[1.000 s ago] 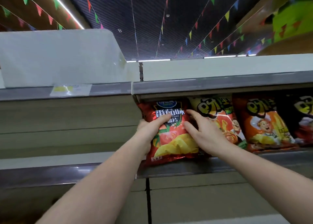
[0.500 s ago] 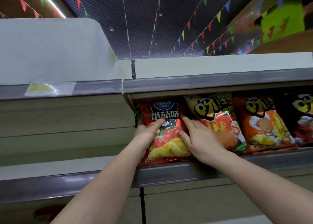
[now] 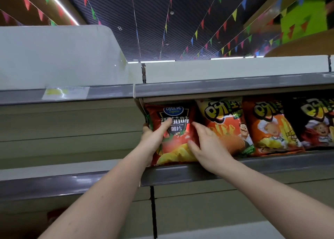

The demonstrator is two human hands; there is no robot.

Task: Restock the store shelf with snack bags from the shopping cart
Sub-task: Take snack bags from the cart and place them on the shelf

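Note:
A red tomato-flavour chip bag (image 3: 176, 130) stands upright at the left end of the shelf (image 3: 253, 166), under the upper shelf's rail. My left hand (image 3: 153, 137) grips the bag's left edge, thumb across the front and fingers round the side. My right hand (image 3: 207, 144) lies with fairly straight fingers along the bag's right edge, the thumb touching the front, and covers the lower left of the neighbouring orange bag (image 3: 226, 123). The shopping cart is out of view.
Right of the orange bag stand two more snack bags, one orange (image 3: 271, 128) and one dark (image 3: 316, 123). The shelf section to the left (image 3: 63, 141) holds no bags. A yellow price tag (image 3: 65, 92) sits on the upper rail. Bunting hangs from the ceiling.
The red bag has gone further back onto the shelf and stands straighter. My right hand slid from the bag's front to its right edge; my left hand stays on the left edge.

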